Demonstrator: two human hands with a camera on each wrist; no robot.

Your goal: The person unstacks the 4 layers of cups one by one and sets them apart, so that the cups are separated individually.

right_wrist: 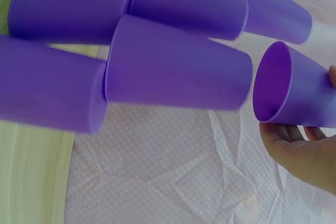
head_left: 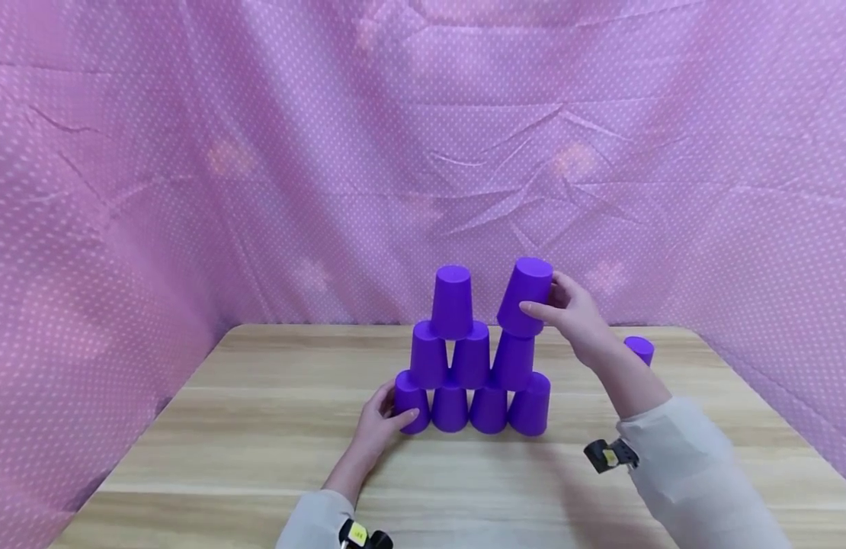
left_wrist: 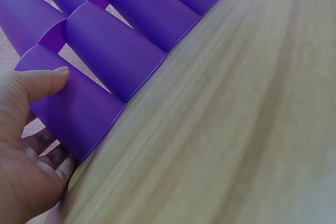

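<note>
I am cupping my left hand (head_left: pixel 380 415) around the leftmost bottom cup (head_left: pixel 411 402), thumb on its front and fingers wrapping behind, which I judge is steadying the base of the pyramid (head_left: pixel 472 366) while I am working above. The bottom row of four upturned purple cups is standing on the wooden table (head_left: pixel 245 442), three cups are sitting on it, and one more is standing on the left pair. To the right of that one, my right hand (head_left: pixel 574 314) is gripping the tilted cup (head_left: pixel 526 296), fingers and thumb curled round its wall; its mouth is hanging just above the rightmost second-row cup, seemingly not yet seated. Further right, a spare cup (head_left: pixel 639 349) is standing near the table's far edge, well apart. Bare wood is lying open in front and on both sides; the pink dotted cloth (head_left: pixel 190 152) is hanging close behind.
</note>
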